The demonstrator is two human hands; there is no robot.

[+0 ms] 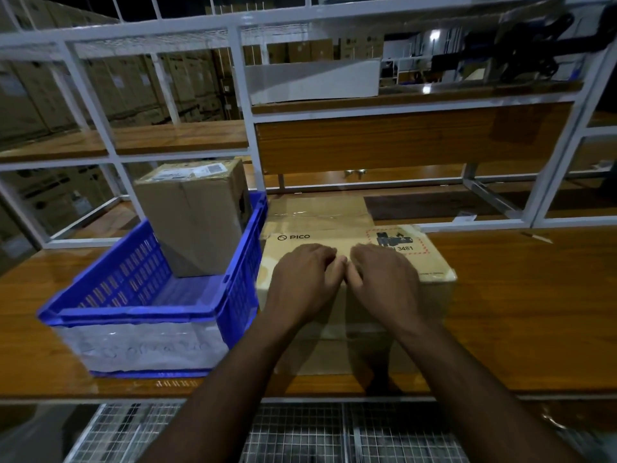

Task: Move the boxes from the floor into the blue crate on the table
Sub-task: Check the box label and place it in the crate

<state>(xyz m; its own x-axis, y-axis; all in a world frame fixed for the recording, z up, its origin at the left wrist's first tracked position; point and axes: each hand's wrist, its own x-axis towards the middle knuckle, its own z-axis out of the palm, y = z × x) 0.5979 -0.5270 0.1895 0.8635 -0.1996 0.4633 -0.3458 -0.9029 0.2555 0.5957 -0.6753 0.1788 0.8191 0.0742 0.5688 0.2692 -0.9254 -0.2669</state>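
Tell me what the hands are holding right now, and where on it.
Both the left hand and right hand rest, fingers curled, on the top front edge of the PICO box; whether they truly grip it cannot be told.

We see a white metal rack rising behind the wooden surface, with wooden shelves set in its frame. A white tray sits on an upper shelf. Stacked cartons stand behind, dim. Wire mesh lies below the surface's near edge, possibly flooring.
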